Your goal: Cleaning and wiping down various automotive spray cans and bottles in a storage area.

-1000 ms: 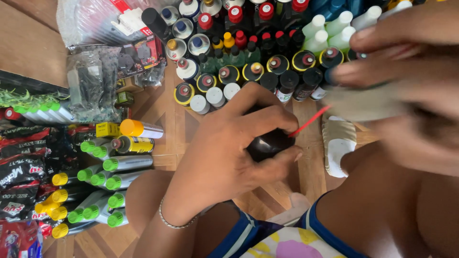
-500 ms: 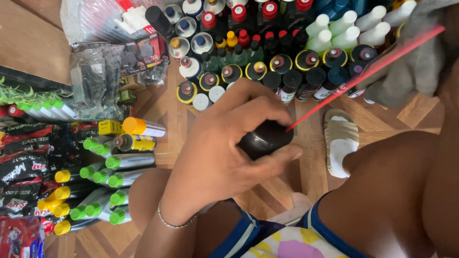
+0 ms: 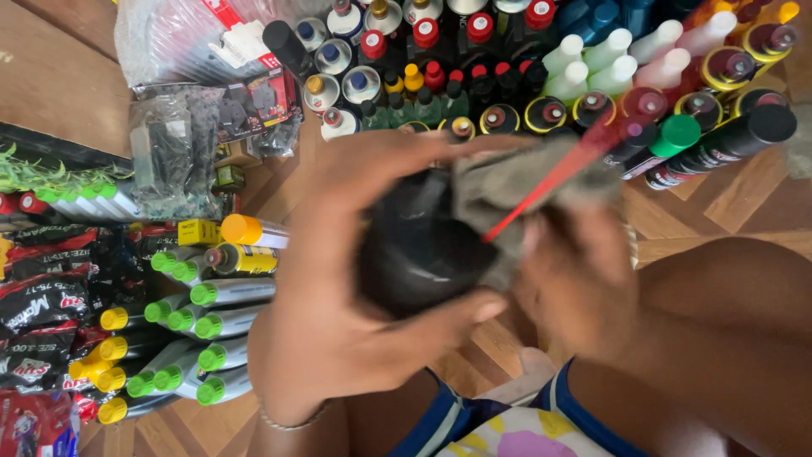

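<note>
The left hand (image 3: 338,313) is wrapped around a black spray can (image 3: 419,250), fingers curled under it and thumb on top, so the can sits steady right in front of the person. The can is close to the camera, between the two hands, with its top end facing us. A thin red straw (image 3: 550,182) pokes out from the can and points up and to the right.

The right hand (image 3: 584,288) presses a grey cloth (image 3: 516,190) against the right side of the can. Its fingers are closed on the cloth, and the cloth is bunched up over the can's edge. It looks like a wiping grip, with one hand holding and the other rubbing.

Left of the left hand, cans with green and yellow caps (image 3: 194,296) lie on their sides on the wooden floor (image 3: 68,76), packed close. Further left are black and red packets (image 3: 42,305).

Beyond both hands stand many more bottles and cans (image 3: 474,68), caps up, in tight rows. Clear plastic bags (image 3: 186,135) sit past the left hand
</note>
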